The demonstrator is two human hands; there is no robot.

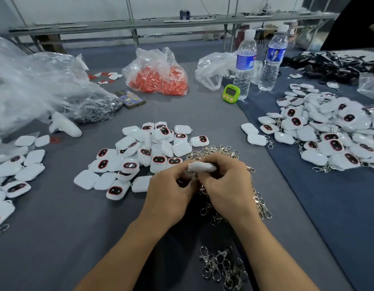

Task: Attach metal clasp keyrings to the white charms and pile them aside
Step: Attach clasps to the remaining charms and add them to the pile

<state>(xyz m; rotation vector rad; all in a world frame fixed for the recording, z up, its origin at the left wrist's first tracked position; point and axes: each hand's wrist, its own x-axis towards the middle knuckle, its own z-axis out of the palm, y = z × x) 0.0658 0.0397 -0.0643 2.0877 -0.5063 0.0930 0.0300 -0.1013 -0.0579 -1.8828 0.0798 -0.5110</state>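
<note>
Head view: glossy white charm (202,167) edge-on.

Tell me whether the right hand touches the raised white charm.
Touching. Head view: the right hand pinches the white charm in its fingers.

Nothing reads clearly: the white characters on the nearer water bottle's blue label (245,59) are blurred, and the green timer's (230,93) display is illegible.
</note>
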